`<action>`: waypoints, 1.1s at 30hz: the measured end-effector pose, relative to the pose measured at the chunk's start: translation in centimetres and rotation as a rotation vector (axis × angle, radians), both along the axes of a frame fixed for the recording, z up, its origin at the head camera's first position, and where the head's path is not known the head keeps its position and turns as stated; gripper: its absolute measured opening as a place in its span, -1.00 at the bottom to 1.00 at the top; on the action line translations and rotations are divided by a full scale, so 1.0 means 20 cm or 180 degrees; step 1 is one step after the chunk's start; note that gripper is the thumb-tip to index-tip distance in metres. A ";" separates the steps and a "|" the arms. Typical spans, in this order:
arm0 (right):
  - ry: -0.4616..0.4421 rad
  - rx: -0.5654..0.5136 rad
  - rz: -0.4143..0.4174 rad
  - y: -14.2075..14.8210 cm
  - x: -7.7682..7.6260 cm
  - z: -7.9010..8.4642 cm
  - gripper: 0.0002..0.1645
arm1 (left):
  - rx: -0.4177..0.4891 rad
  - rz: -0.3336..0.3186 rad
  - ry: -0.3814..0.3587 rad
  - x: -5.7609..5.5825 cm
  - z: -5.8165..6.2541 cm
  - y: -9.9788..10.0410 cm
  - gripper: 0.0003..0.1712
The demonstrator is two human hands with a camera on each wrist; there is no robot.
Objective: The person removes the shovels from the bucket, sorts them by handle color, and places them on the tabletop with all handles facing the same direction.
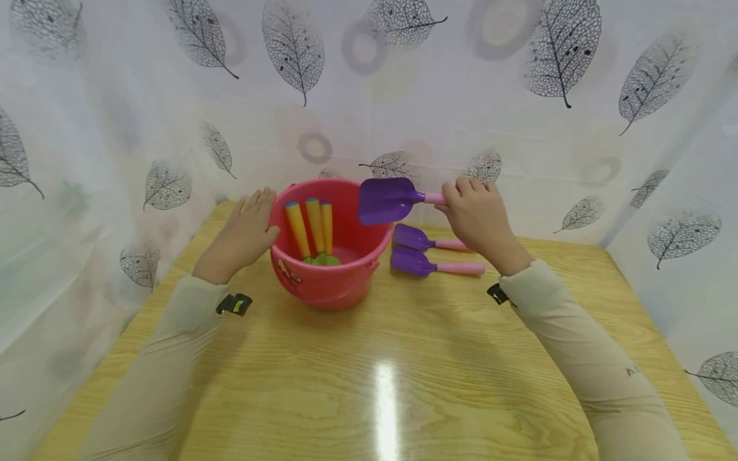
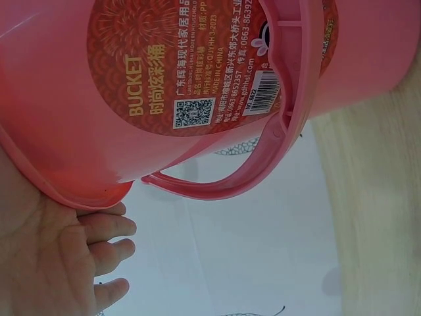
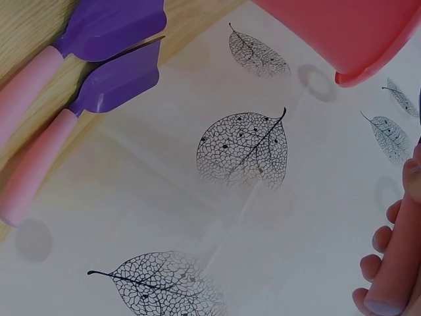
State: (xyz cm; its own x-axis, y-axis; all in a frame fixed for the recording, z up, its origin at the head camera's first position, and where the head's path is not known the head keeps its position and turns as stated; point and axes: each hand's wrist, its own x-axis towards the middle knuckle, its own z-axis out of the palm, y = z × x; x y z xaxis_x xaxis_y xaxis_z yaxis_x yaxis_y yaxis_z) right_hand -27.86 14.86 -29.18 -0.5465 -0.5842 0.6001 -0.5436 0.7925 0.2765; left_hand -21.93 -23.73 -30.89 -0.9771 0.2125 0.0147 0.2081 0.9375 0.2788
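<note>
My right hand (image 1: pixel 475 216) grips the pink handle of a purple toy shovel (image 1: pixel 386 201), whose blade overlaps the right rim of a pink bucket (image 1: pixel 331 285) in the head view. In the right wrist view, my fingers wrap round that shovel's handle (image 3: pixel 396 263). At the bucket's left side, my left hand (image 1: pixel 243 232) touches the rim with fingers fairly straight. Several yellow-handled tools (image 1: pixel 314 224) with blue ends stand inside the bucket, their green heads down. The bucket's label (image 2: pixel 197 72) and its hanging carry handle (image 2: pixel 230 187) show in the left wrist view.
Two more purple shovels with pink handles, a rear one (image 1: pixel 412 238) and a front one (image 1: pixel 414 262), lie right of the bucket on the wooden table (image 1: pixel 323 390). A white leaf-print curtain (image 1: pixel 346 83) hangs behind and along both sides.
</note>
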 end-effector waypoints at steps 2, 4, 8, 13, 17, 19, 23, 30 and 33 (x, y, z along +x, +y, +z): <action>-0.0027 -0.0026 -0.0012 0.02 0.00 -0.01 -0.65 | 0.0010 0.0003 0.0003 0.00 0.00 0.00 -0.22; -0.0031 -0.0025 -0.0013 0.03 0.00 -0.01 -0.65 | 0.0017 0.0005 0.0010 0.00 0.00 0.00 -0.22; 0.0001 -0.0006 -0.0021 0.05 0.00 -0.03 -0.64 | 0.0035 0.0009 0.0013 0.01 0.01 0.01 -0.22; -0.0035 -0.0005 -0.0031 0.08 0.01 -0.03 -0.64 | 0.0012 -0.0004 0.0019 0.01 0.01 0.01 -0.22; -0.0094 -0.0033 -0.0065 0.10 0.02 -0.04 -0.65 | 0.0002 -0.0001 0.0013 0.00 0.01 0.01 -0.23; -0.0112 -0.0041 -0.0077 0.11 0.03 -0.04 -0.66 | 0.0006 0.0012 -0.0003 0.01 0.02 0.01 -0.23; -0.0134 -0.0036 -0.0083 0.13 0.04 -0.05 -0.67 | 0.0014 0.0023 -0.0034 0.01 0.02 0.01 -0.23; -0.0133 -0.0005 -0.0082 0.16 0.03 -0.07 -0.65 | 0.0012 0.0020 -0.0018 0.00 0.02 0.01 -0.23; -0.0157 -0.0028 -0.0088 0.18 0.04 -0.09 -0.67 | 0.0003 0.0019 -0.0013 0.00 0.02 0.01 -0.23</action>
